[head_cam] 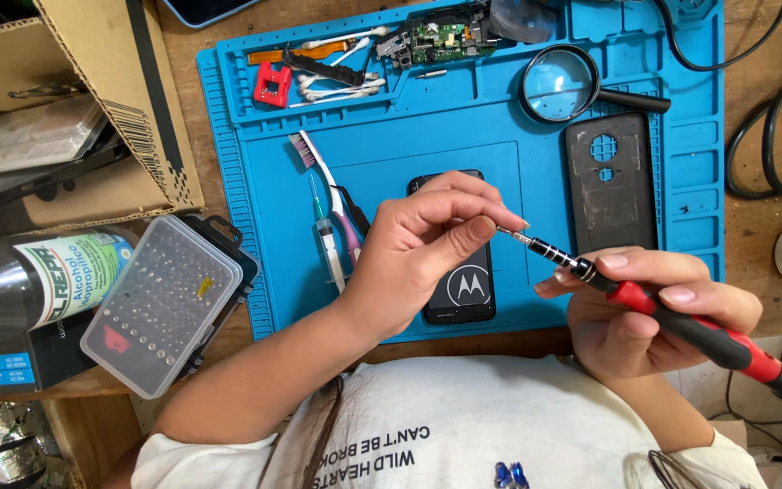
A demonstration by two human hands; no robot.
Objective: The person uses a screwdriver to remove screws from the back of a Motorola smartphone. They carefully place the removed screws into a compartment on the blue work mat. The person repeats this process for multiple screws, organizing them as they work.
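Left of centre I see my left hand [427, 240] with fingers pinched on the metal bit [536, 244] of the red screwdriver [681, 317], above the black phone [459, 290] on the blue mat [391, 127]. At right, my right hand [653, 317] grips its handle.

A precision screwdriver [681, 317] with a red and black handle is held slantwise above the near edge of the blue mat, its handle running toward the lower right and its thin metal shaft pointed up and to the left. The handle is gripped near its black collar by the right hand [653, 317]. The tip of the shaft, where a small bit [510, 234] is seated, is pinched between the fingertips of the left hand [427, 244].
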